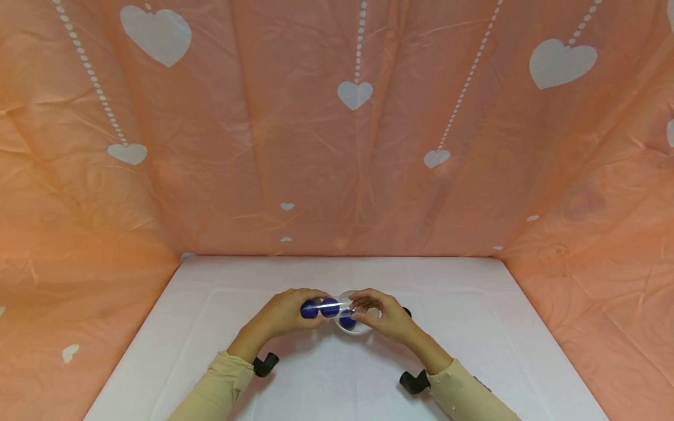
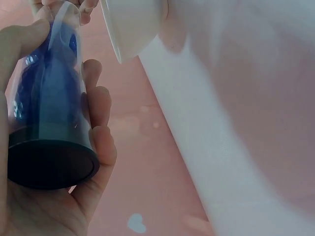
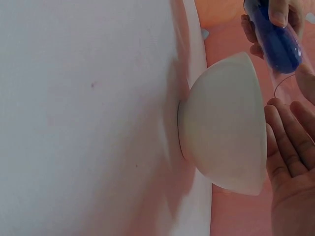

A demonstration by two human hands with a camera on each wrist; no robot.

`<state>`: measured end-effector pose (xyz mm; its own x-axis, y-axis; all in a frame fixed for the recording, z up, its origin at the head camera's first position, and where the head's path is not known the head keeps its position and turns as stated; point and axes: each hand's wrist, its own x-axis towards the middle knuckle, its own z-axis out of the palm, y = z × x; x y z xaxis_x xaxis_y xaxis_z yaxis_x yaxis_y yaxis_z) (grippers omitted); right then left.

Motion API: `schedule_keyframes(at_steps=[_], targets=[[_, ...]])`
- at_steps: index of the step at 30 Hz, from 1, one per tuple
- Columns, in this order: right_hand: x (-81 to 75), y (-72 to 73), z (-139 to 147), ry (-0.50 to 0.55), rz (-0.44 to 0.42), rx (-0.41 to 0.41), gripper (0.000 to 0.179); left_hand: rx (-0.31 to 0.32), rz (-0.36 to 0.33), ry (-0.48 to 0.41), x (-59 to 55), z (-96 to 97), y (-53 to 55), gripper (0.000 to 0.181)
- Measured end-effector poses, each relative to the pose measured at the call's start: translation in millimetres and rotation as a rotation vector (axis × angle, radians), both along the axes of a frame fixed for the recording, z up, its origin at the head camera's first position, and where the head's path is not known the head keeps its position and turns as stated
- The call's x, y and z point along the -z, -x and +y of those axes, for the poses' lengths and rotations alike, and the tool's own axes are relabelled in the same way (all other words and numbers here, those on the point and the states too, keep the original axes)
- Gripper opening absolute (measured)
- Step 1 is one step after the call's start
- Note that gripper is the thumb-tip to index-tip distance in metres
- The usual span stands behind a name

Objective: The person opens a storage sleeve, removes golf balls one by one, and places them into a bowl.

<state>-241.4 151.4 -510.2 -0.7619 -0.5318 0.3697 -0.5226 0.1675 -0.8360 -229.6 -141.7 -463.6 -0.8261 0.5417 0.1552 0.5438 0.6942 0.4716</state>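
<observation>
My left hand grips a clear tube with a black end, fingers and thumb wrapped round its side. Two dark blue balls show inside the tube in the head view. The tube tilts over a white bowl, its clear mouth towards my right hand. In the right wrist view that hand's fingers are extended, palm turned up, with thumb and fingertips right at the tube's rim. Another blue ball shows at the bowl, below the tube.
Under the bowl spreads a white-covered table. An orange-pink curtain with white hearts stands behind and at both sides. A small black thing shows just beyond the right hand. Black wrist mounts sit below both wrists.
</observation>
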Motion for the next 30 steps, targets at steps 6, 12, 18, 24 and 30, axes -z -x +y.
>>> schedule_keyframes(at_steps=[6, 12, 18, 24, 30], targets=[[0.1, -0.2, 0.8, -0.018, -0.001, 0.003, 0.036, 0.011, 0.008, 0.005, -0.5, 0.5, -0.3, 0.049], [-0.8, -0.5, 0.3, -0.012, -0.009, 0.003, 0.035, 0.005, 0.011, -0.005, 0.3, 0.8, -0.3, 0.049], [-1.2, -1.2, 0.7, -0.009, -0.024, 0.013, 0.036, 0.016, -0.003, -0.019, 0.2, 0.4, 0.0, 0.048], [1.3, 0.1, 2.0, -0.008, -0.004, 0.015, 0.038, 0.021, -0.013, -0.030, 0.7, 0.6, 0.3, 0.048], [2.4, 1.0, 2.7, -0.008, -0.001, 0.014, 0.041, 0.025, -0.024, -0.036, 1.3, 1.0, 1.0, 0.048]])
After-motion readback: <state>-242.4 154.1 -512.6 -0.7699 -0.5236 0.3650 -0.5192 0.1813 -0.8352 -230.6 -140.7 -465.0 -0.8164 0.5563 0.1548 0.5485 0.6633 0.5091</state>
